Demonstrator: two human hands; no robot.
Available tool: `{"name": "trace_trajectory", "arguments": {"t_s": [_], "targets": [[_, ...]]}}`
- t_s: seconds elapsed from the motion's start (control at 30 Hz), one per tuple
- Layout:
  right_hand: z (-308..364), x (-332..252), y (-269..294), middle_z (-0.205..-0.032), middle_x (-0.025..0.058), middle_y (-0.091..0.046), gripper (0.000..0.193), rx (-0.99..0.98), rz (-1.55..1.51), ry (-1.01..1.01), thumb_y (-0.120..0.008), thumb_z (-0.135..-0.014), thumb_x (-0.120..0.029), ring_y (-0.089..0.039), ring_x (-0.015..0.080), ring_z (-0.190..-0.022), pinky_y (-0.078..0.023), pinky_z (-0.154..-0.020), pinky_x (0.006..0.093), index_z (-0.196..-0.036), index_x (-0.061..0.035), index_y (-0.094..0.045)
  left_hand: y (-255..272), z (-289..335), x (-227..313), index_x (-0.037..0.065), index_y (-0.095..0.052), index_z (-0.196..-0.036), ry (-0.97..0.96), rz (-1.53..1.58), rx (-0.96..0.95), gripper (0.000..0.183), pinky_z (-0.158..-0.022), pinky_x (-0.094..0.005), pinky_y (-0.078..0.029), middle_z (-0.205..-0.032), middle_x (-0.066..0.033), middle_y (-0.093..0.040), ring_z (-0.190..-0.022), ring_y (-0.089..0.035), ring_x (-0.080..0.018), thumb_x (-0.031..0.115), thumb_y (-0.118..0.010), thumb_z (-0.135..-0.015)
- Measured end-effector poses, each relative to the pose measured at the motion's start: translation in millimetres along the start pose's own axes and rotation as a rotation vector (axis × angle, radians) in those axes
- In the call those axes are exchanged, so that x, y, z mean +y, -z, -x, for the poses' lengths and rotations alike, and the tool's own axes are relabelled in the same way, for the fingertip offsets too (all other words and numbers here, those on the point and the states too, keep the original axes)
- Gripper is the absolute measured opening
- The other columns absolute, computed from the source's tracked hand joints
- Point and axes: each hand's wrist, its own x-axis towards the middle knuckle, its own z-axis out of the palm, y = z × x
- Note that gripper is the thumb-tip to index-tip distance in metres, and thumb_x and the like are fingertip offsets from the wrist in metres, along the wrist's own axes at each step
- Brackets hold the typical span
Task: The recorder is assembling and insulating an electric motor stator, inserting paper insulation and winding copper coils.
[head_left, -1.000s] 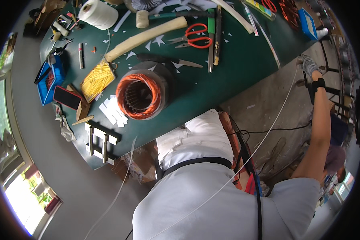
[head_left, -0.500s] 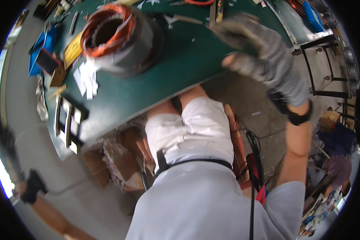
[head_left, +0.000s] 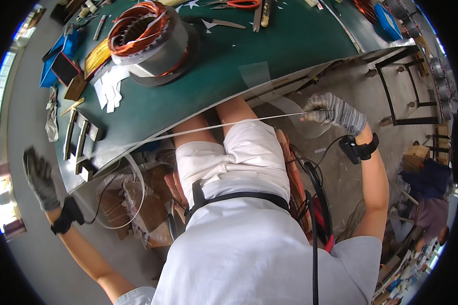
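Note:
My right hand [head_left: 336,112], in a grey knitted glove, is closed on a thin, whitish translucent strip [head_left: 213,126] in front of the table's near edge. The strip runs taut leftward over my thighs toward a small metal stand [head_left: 80,140] at the table's left corner. Near the stand it blurs, and a pale loop [head_left: 143,185] hangs below the edge. Beyond my right hand, a clear, wider length curls up toward the tabletop. My left hand [head_left: 39,175], also gloved, is held out at the far left, fingers extended, apart from the strip.
On the green table [head_left: 213,56] stands a motor stator [head_left: 160,58] with copper windings. White paper pieces [head_left: 109,89], a wooden block [head_left: 75,87] and blue bins [head_left: 48,71] lie to its left. A knife [head_left: 226,23] and red-handled pliers [head_left: 241,4] lie farther back.
My right hand has come down from above the table and now pulls a strip taut. My left hand has shifted inward. The strip and its loop have come into view.

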Motion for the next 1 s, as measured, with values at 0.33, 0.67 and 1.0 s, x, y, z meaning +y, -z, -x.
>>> {"name": "trace_trajectory", "arguments": {"t_s": [0.33,0.67,1.0], "targets": [[15.3,95.0,-170.2,-0.078,0.0144,-0.063,0.022,-0.377,1.030,-0.226,-0.063,-0.074,-0.026,-0.063,0.0273,-0.073,-0.050,-0.058,0.0369,-0.081,-0.0049,-0.066,98.1,-4.4,-51.1,0.002,-0.055,-0.108,-0.106,-0.142,0.174,0.028,-0.043,-0.0178,-0.021,-0.062,0.0052,-0.033,-0.050,-0.025,-0.0016,0.025,-0.050,-0.091],[102.4,141.2,-84.1,-0.084,0.0127,-0.063,0.017,0.363,0.519,-0.530,-0.053,-0.079,-0.018,-0.058,0.0302,-0.073,-0.047,-0.071,0.0352,-0.088,-0.0078,-0.063,-15.5,-19.3,2.8,0.000,-0.053,-0.112,-0.158,-0.045,-0.112,0.030,-0.046,-0.0147,-0.025,-0.070,0.0026,-0.045,-0.057,-0.037,-0.0013,0.022,-0.047,-0.092],[52.9,-41.7,-24.0,-0.076,0.0041,-0.060,0.036,0.630,-0.585,-0.674,-0.050,-0.091,-0.035,-0.056,0.0105,-0.067,-0.044,-0.059,0.0249,-0.098,-0.0014,-0.060,-84.0,50.4,-3.6,0.002,-0.053,-0.096,-0.123,-0.085,-0.281,0.021,-0.050,-0.0185,-0.033,-0.076,-0.0006,-0.048,-0.058,-0.041,-0.0061,0.022,-0.048,-0.090]]}}
